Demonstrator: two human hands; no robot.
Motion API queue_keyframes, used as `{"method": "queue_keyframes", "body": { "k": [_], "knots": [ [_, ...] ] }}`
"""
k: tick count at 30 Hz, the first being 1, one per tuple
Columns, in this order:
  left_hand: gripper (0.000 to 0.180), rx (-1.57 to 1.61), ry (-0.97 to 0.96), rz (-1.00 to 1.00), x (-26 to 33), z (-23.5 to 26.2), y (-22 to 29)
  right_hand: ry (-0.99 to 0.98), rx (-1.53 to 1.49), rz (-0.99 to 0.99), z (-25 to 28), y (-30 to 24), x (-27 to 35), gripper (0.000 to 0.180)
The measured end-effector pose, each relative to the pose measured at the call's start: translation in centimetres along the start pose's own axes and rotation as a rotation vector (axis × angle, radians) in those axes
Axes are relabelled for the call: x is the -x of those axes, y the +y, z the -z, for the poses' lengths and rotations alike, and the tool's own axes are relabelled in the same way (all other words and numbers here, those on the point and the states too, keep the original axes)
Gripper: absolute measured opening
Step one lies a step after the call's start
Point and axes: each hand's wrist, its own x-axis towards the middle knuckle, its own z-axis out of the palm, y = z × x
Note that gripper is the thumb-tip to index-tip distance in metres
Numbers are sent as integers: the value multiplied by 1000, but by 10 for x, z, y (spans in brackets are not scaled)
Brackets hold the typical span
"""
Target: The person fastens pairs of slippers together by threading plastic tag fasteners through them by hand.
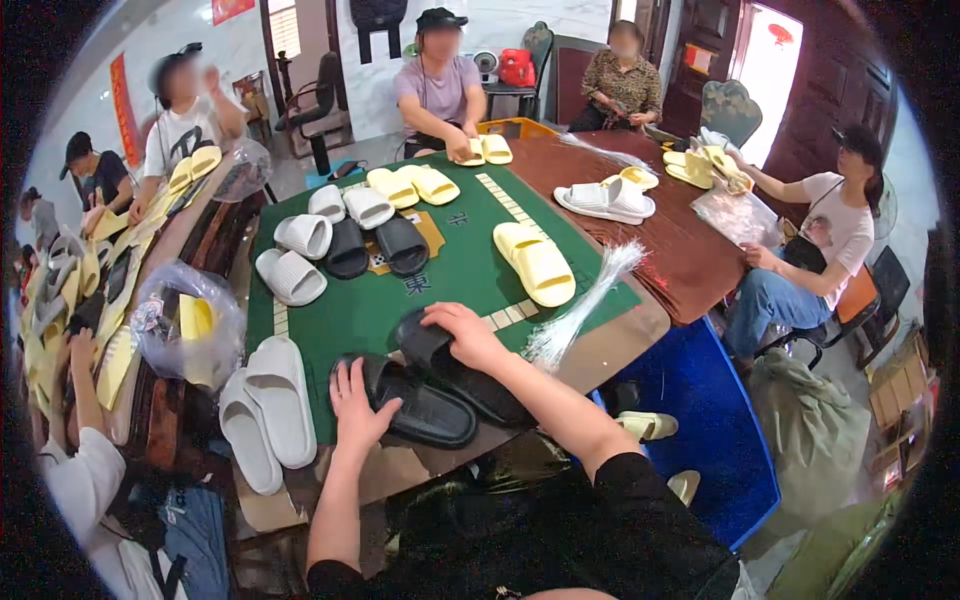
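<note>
Two black slide sandals lie side by side at the table's near edge. My left hand, open with its fingers spread, rests at the strap end of the left black slide sandal. My right hand is closed around the strap of the right black slide sandal; its forearm crosses above the sole. A pair of pale grey slide sandals lies to the left of my left hand. Beyond my right hand sits a pair of cream-yellow slide sandals, with a bundle of white plastic ties nearby.
The green table mat bears several more grey, black and yellow slides. At right stands a blue bin with yellow slides inside. A clear plastic bag lies at left. Several people handle slides around the tables, including one at far right.
</note>
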Motion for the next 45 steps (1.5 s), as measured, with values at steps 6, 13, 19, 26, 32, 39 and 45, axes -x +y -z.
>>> {"method": "queue_keyframes", "body": {
  "k": [6,13,19,26,32,39,45],
  "knots": [
    [72,275,-194,-202,-28,-5,-13,133,-48,-53,-24,10,-10,44],
    [56,309,81,-204,-30,-25,-25,254,-68,-270,-36,-13,17,51],
    [55,344,113,-170,-23,-28,-24,230,10,-218,-36,-10,21,44],
    [54,368,97,-132,-22,-23,-21,189,-21,-243,-35,-10,20,49],
    [54,348,104,-126,-17,-23,-21,187,-62,-256,-33,-19,22,47],
    [52,406,145,-267,-29,-29,-21,262,19,-216,-34,-5,25,46],
    [51,307,148,-212,-24,-26,-33,413,-74,20,-27,-29,13,37]
  ]
}}
